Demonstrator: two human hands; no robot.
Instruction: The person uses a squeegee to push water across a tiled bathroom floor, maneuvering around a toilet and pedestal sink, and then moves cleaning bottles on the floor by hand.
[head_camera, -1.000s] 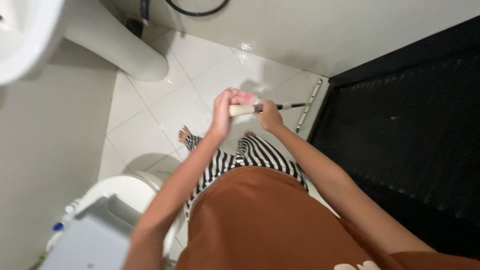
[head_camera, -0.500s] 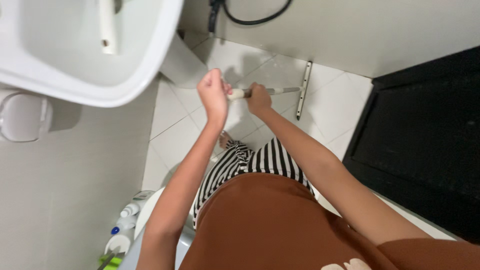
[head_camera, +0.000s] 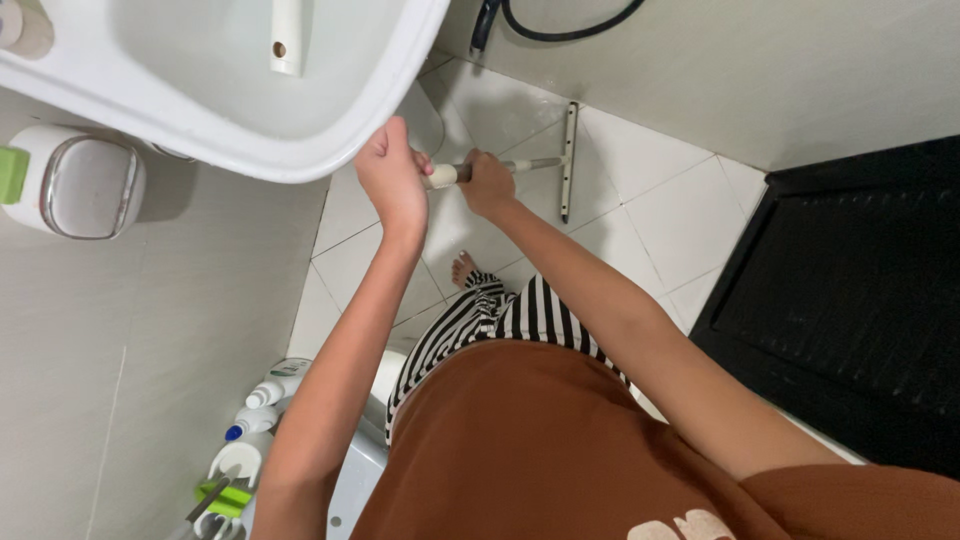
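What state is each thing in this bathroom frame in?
Long-handled floor squeegee: blade down on the floor, handle gripped by both hands.
Left hand: closed around the handle's pale end.
Right hand: closed on the handle further down.
White tiled floor: glossy, looks wet.
White ceramic washbasin: empty bowl.
White plastic bottles: upright, capped.
Black hose: hanging looped against the wall.

floor (head_camera: 640, 190): glossy white square tiles, laid on the diagonal, wet sheen near the wall. walls (head_camera: 780, 70): pale, plain. white washbasin (head_camera: 330, 130) projects at upper left. small lidded bin (head_camera: 85, 185) below it, against the side wall. black hose (head_camera: 560, 25) at the far wall. dark mat (head_camera: 860, 300) on the right. bottles (head_camera: 265, 395) clustered at lower left.
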